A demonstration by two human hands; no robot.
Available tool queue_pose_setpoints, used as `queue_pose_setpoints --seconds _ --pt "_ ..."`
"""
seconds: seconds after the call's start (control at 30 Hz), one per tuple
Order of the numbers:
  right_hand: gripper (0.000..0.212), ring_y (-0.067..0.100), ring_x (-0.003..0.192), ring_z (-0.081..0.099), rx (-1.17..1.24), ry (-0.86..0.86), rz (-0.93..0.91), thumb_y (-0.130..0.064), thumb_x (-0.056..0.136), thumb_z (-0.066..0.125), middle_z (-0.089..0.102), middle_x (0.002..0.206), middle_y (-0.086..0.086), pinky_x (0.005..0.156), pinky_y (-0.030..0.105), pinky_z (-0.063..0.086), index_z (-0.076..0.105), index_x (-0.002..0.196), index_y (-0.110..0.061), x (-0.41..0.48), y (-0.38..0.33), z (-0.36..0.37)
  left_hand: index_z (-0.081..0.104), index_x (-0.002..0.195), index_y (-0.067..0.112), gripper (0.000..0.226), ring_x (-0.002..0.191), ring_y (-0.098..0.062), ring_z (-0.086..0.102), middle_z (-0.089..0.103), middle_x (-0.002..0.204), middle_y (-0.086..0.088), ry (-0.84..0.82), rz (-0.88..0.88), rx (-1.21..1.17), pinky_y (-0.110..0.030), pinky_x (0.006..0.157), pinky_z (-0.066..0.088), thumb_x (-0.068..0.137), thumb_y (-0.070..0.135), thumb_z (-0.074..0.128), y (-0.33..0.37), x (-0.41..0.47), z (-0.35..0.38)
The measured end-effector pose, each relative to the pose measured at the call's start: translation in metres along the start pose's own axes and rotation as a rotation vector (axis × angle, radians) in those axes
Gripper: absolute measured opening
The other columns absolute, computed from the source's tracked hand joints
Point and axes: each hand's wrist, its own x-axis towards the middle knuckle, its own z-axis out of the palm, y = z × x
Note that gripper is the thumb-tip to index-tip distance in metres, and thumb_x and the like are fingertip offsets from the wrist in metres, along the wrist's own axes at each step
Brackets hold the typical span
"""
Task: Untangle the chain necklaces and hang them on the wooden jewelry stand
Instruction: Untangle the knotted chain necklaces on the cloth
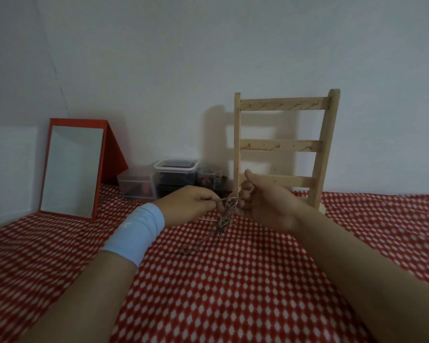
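The left hand (191,204), wearing a pale blue wristband (136,233), pinches a strand of the tangled thin metal chain necklaces (227,211), which hang between both hands above the red-and-white dotted cloth (233,280). The right hand (265,204), fingers curled, grips the bundle's upper end. The ladder-shaped wooden jewelry stand (282,147) rises at one o'clock from the hands. A red-framed rectangular mirror (72,169) leans at ten o'clock.

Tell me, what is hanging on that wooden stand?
No necklace shows on the wooden jewelry stand; its upper two rails carry bare hooks. The right hand covers the left end of the lowest rail, so that part is hidden.
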Motion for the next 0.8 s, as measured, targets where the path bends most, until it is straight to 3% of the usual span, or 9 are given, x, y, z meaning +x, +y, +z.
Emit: queue_pose_setpoints --seconds 0.07,0.17,0.27,0.33,0.4,0.5,0.6,0.7,0.8 --pt "0.043 0.012 0.058 0.040 0.075 -0.030 -0.005 -0.044 0.105 0.044 0.038 0.060 -0.006 0.071 0.029 0.044 0.047 0.068 -0.021 -0.001 -0.002 0.001 0.075 0.082 0.026 0.029 0.067 0.001 0.060 0.069 0.070 0.015 0.042 0.025 -0.092 -0.021 0.075 0.045 0.098 0.016 0.052 0.002 0.000 0.002" --pt "0.039 0.010 0.053 0.034 -0.001 -0.070 -0.001 -0.041 0.105 0.042 0.033 0.054 -0.009 0.059 0.024 0.039 0.050 0.074 -0.020 -0.002 -0.003 0.004 0.069 0.063 0.017 0.035 0.073 -0.004 0.059 0.066 0.070 0.008 0.065 0.077 -0.275 -0.024 0.080 0.040 0.091 0.006 0.052 0.005 0.002 0.014" --pt "0.032 0.011 0.057 0.037 -0.081 -0.071 -0.015 -0.035 0.104 0.043 0.035 0.054 -0.008 0.067 0.027 0.040 0.056 0.081 -0.018 -0.001 -0.002 0.003 0.060 0.063 0.016 0.023 0.082 -0.018 0.060 0.061 0.079 -0.007 0.042 0.065 -0.605 -0.034 0.083 0.046 0.084 0.007 0.058 0.002 0.009 0.034" --pt "0.025 0.012 0.064 0.044 -0.100 -0.073 -0.025 -0.031 0.104 0.046 0.041 0.061 -0.005 0.077 0.030 0.044 0.059 0.088 -0.016 0.000 -0.003 0.000 0.058 0.080 0.008 0.011 0.094 -0.024 0.067 0.065 0.090 -0.010 0.099 0.053 -0.545 -0.039 0.090 0.053 0.084 0.008 0.068 -0.005 0.014 0.040" --pt "0.019 0.014 0.074 0.053 -0.105 -0.076 -0.023 -0.025 0.104 0.049 0.051 0.071 -0.003 0.082 0.032 0.047 0.063 0.097 -0.014 0.001 -0.004 -0.006 0.056 0.096 0.001 0.023 0.089 -0.017 0.066 0.065 0.090 -0.003 0.156 0.061 -0.380 -0.037 0.087 0.055 0.083 0.010 0.074 -0.008 0.015 0.041" --pt "0.023 0.020 0.090 0.065 -0.198 -0.038 -0.017 -0.019 0.101 0.055 0.069 0.092 0.004 0.092 0.036 0.053 0.067 0.117 -0.008 0.001 -0.005 -0.010 0.049 0.085 0.013 0.027 0.076 -0.010 0.058 0.061 0.076 0.007 0.224 0.045 -0.360 -0.032 0.079 0.052 0.081 0.011 0.075 -0.013 0.017 0.041" --pt "0.029 0.020 0.100 0.072 -0.635 0.094 -0.004 -0.034 0.093 0.068 0.077 0.103 0.002 0.094 0.037 0.058 0.073 0.110 -0.012 -0.003 -0.008 -0.008 0.044 0.080 0.017 0.033 0.082 -0.019 0.061 0.064 0.081 -0.003 0.270 -0.005 -0.542 -0.044 0.087 0.053 0.076 0.016 0.077 -0.018 0.019 0.045" --pt "0.054 0.018 0.086 0.075 -0.921 0.169 0.005 -0.064 0.072 0.073 0.079 0.090 0.001 0.079 0.032 0.060 0.077 0.099 -0.016 -0.006 -0.008 0.000 0.048 0.085 0.014 0.028 0.085 -0.022 0.064 0.063 0.089 -0.011 0.350 -0.077 -0.679 -0.042 0.085 0.055 0.082 0.011 0.075 -0.019 0.020 0.049" --pt "0.029 0.014 0.067 0.070 -0.925 0.180 -0.061 -0.043 0.078 0.083 0.077 0.077 0.002 0.068 0.027 0.059 0.078 0.084 -0.016 -0.006 -0.007 0.004 0.049 0.085 0.015 0.025 0.088 -0.025 0.064 0.063 0.091 -0.012 0.369 -0.074 -0.720 -0.046 0.088 0.054 0.083 0.007 0.073 -0.018 0.021 0.050"
